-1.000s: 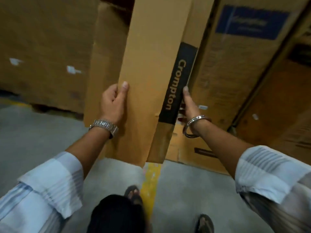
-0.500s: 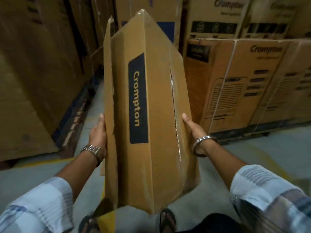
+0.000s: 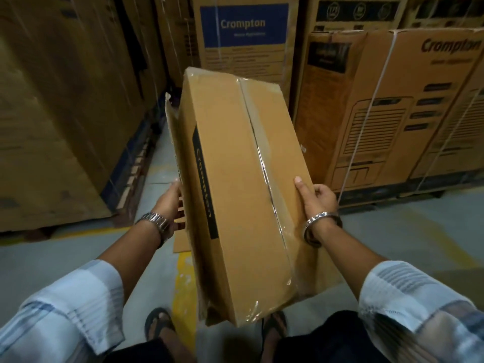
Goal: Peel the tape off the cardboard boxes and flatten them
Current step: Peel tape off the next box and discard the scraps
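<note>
Holding a long cardboard box (image 3: 235, 205) slantwise above the floor (image 3: 52, 263), you carry it between both hands. Its far end is raised toward the stacked cartons (image 3: 392, 100) and its near end hangs low over your sandalled feet. Your right hand (image 3: 318, 200) grips the box's right edge: thumb straight along the top face, the other fingers curled round the side. Your left hand (image 3: 170, 200) lies with straight fingers against the left side, where a loose flap (image 3: 174, 142) stands off; the flap's edge hides the fingertips. Clear tape (image 3: 264, 163) runs the length of the top face over the centre seam and wraps the near end, wrinkled there. A black label strip (image 3: 203, 179) runs along the left face. A metal watch (image 3: 154, 222) circles the left wrist, a metal bangle (image 3: 320, 226) the right. A yellow line (image 3: 184, 284) marks the floor below the box.
</note>
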A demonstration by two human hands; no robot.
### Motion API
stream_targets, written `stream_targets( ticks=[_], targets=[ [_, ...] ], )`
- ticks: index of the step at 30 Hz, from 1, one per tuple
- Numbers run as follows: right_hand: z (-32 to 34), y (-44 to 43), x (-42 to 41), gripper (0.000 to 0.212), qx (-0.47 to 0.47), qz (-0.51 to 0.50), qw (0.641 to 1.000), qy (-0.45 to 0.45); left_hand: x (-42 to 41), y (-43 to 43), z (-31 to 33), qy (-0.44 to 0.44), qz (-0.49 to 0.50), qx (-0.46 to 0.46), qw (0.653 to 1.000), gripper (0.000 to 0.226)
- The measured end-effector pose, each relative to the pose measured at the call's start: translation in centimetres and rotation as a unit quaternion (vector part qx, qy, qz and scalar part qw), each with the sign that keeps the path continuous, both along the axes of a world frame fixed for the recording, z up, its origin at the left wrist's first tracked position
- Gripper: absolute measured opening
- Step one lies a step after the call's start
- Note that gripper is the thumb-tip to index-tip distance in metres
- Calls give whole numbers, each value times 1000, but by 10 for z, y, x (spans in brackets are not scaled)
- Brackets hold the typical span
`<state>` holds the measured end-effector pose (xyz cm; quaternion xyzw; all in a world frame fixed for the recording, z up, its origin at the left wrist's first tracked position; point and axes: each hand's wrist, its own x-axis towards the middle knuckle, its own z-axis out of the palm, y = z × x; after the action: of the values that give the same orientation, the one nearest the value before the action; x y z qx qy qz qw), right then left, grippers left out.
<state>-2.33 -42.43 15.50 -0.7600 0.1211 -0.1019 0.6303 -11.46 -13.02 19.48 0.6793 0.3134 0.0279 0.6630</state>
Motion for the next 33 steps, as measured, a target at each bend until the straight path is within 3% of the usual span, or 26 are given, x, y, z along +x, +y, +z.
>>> stream_targets(
  ticks=[2,3,8,12,15,18,21,23,25,29,33],
  targets=[
    [-4,12,-3,52,-35,9,999,-4,-9,0,-6,10,-12,-30,999,107],
    [-4,18,-5,53,-57,15,998,-9,-12,0,-12,-8,-13,-18,1000,110],
    [-6,44,-7,53,-113,58,992,-25,-23,6,-35,-96,35,142,984,81],
    [-4,55,-10,37,-127,78,988,-28,-24,10,-35,-54,100,225,968,73],
    [-1,60,-11,31,-132,81,987,-40,-25,19,-30,-29,75,332,940,69],
    [0,65,-13,27,-126,91,987,-41,-22,31,-26,-38,29,188,981,85],
    [15,75,-15,18,-92,122,987,-56,-25,35,-11,-52,22,70,996,76],
    [28,67,-12,21,42,162,985,-34,-24,51,-8,-103,17,15,994,63],
    [28,51,-4,36,185,225,956,47,-30,72,-17,-153,13,-49,987,51],
    [-24,50,-16,55,99,260,937,209,-58,58,-84,-64,-5,-80,995,59],
    [-29,58,-44,54,101,287,923,236,-65,42,-91,-47,1,-191,980,63]
  ],
)
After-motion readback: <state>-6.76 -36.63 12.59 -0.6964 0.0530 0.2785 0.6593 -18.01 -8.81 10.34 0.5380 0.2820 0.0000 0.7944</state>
